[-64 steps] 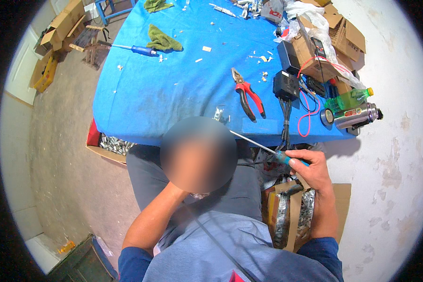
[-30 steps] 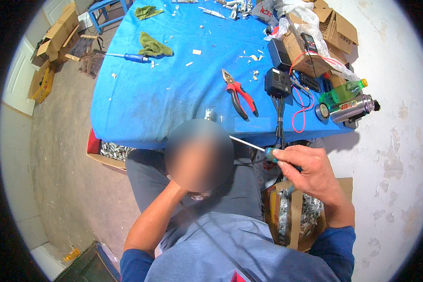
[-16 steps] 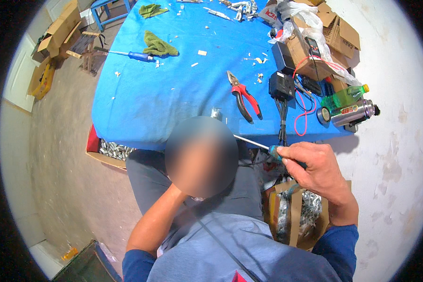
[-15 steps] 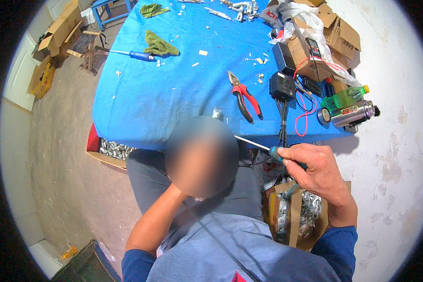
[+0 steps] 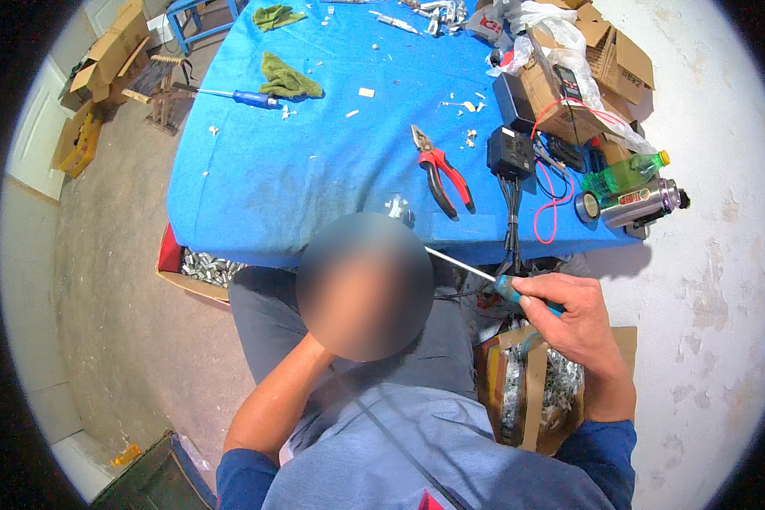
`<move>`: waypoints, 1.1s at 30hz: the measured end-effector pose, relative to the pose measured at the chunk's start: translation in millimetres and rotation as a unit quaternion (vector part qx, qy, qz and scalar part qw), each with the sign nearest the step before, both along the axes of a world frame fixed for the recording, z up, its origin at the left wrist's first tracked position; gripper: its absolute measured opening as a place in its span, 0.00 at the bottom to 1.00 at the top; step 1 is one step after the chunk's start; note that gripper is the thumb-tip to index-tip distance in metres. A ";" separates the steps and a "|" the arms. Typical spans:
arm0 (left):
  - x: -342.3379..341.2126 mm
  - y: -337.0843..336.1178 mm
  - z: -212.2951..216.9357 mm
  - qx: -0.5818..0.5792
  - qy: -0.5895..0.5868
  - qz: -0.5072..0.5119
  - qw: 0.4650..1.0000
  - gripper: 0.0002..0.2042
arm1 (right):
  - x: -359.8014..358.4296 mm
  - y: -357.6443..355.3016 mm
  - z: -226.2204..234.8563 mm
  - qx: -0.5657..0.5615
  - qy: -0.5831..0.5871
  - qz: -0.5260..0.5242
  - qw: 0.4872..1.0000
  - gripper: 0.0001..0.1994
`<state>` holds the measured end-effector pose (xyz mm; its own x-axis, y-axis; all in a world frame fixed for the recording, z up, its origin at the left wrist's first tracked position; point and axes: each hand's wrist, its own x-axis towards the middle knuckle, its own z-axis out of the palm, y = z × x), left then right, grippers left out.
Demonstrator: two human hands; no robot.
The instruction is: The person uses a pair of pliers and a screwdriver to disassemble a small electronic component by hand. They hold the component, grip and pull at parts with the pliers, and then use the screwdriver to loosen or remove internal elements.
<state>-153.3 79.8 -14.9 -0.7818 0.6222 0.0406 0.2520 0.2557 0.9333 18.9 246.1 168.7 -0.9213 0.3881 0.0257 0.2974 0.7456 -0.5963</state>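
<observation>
The person's right hand (image 5: 576, 319) is closed around the teal handle of a long screwdriver with a thin metal shaft (image 5: 484, 274). The fingers wrap the handle firmly, and the shaft points up and to the left, toward the near edge of the table covered with a blue cloth (image 5: 314, 170). The tip of the shaft goes behind a blurred area in the middle of the picture and cannot be seen. The left forearm rises from the lower edge into this same blurred area, so the left hand is hidden and its grip cannot be told.

Just below the right hand stands an open cardboard box filled with small silver metal pieces (image 5: 531, 395), on the floor beside the person's knee.

On the table lie pliers with red and black handles (image 5: 440, 174), near a black power adapter with cables (image 5: 510, 153). Further away there are a second screwdriver with a blue handle (image 5: 238, 97) and a crumpled green rag (image 5: 287, 78). At the right edge lie a green plastic bottle (image 5: 625, 174) and a silver metal flask (image 5: 646, 202), touching each other. Another box of metal pieces (image 5: 204, 268) stands under the table on the left.
</observation>
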 end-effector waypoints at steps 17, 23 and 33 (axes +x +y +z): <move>-1.3 1.5 5.3 -0.034 0.067 -0.033 0.997 0.28 | -1.7 0.5 -7.8 -0.002 0.018 0.017 1.000 0.10; -3.3 0.2 12.9 -0.049 0.056 -0.039 0.996 0.29 | -3.6 1.3 -6.1 -0.013 0.002 -0.001 1.000 0.10; 1.5 4.0 -0.2 -0.029 0.085 -0.010 0.996 0.26 | 3.0 5.1 -11.1 -0.025 0.019 -0.009 0.999 0.10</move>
<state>-151.9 83.8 -15.1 -0.7540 0.6429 0.1350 0.4107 0.3011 0.8606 21.9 251.2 157.6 -0.9129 0.4061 0.0417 0.2862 0.7096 -0.6438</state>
